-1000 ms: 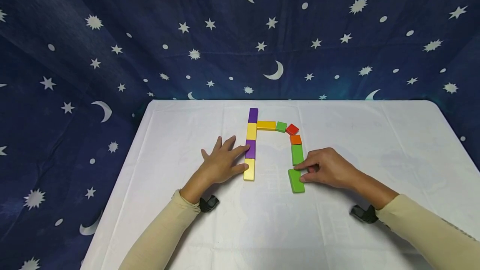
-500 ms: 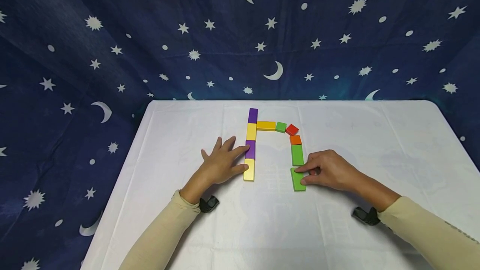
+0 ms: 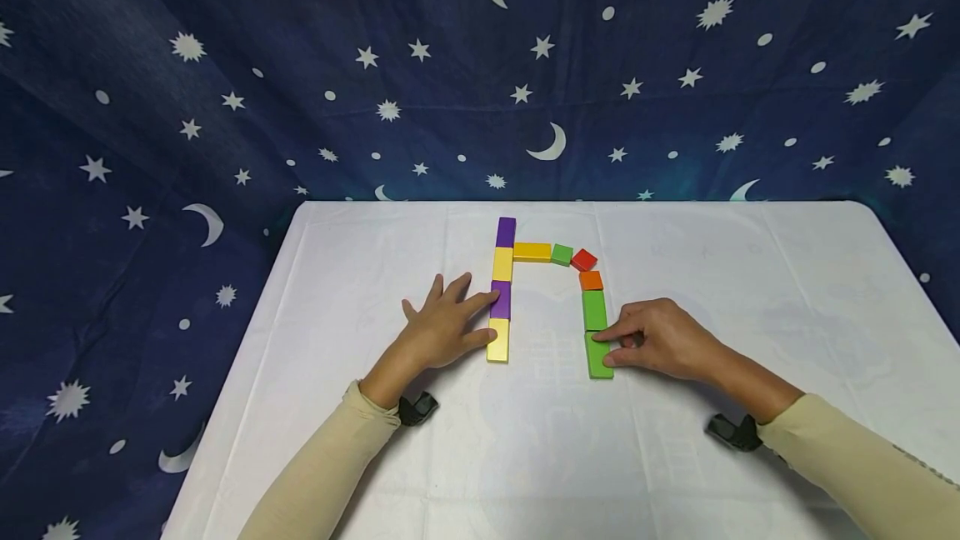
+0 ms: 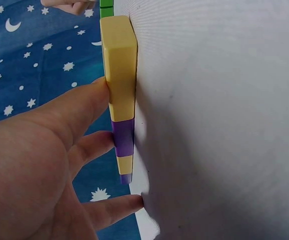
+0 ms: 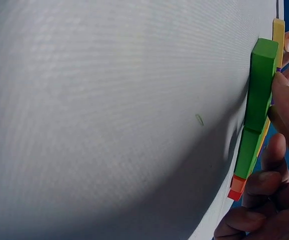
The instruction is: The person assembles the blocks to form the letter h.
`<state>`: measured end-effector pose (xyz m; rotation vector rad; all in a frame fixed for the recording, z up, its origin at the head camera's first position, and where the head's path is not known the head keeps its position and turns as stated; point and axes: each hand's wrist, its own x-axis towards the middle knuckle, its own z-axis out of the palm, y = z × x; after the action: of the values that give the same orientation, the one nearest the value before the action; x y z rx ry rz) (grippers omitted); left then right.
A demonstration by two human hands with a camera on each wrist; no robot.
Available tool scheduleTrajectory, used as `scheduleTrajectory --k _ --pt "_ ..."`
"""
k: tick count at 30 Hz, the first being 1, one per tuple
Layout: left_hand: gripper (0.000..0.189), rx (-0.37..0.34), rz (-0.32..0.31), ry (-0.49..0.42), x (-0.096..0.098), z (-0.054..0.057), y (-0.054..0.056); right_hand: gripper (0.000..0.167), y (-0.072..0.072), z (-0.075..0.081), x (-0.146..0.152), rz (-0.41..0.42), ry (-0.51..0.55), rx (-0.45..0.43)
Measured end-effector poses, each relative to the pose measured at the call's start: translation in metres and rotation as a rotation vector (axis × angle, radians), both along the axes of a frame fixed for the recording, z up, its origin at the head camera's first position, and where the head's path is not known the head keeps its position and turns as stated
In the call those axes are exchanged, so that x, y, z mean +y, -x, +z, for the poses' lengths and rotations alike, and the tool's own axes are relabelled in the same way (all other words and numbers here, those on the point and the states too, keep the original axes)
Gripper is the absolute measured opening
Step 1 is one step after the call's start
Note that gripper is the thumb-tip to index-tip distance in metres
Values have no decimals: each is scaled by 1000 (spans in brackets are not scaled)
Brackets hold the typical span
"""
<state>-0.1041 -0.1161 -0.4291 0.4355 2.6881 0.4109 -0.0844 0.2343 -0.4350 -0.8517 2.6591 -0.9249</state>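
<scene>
My right hand (image 3: 663,338) holds the lower green block (image 3: 598,356) with thumb and index finger, the other fingers curled under. This block lies end to end with another green block (image 3: 594,310); in the right wrist view the seam between them (image 5: 253,130) looks closed. On the other side, my left hand (image 3: 444,330) rests spread beside a straight column of blocks. Its thumb touches the front yellow block (image 3: 498,342), and its index finger lies on a purple block (image 3: 500,300). The left wrist view shows the yellow block (image 4: 119,70) against the thumb.
Farther back, the column continues with a pale yellow block (image 3: 502,264) and a purple block (image 3: 506,232). A yellow block (image 3: 532,252), small green block (image 3: 562,254), red block (image 3: 584,260) and orange block (image 3: 591,280) link the two sides. White cloth covers the table (image 3: 375,473).
My right hand has slid the lower green block away from me and slightly right, straightening it and closing the gap to the green block behind. My left hand has stayed put.
</scene>
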Motion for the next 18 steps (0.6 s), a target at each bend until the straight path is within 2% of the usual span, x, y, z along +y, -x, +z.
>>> scheduleTrajectory --k 18 --pt "65 6 -3 -4 1 1 -1 35 0 -2 0 -9 -4 16"
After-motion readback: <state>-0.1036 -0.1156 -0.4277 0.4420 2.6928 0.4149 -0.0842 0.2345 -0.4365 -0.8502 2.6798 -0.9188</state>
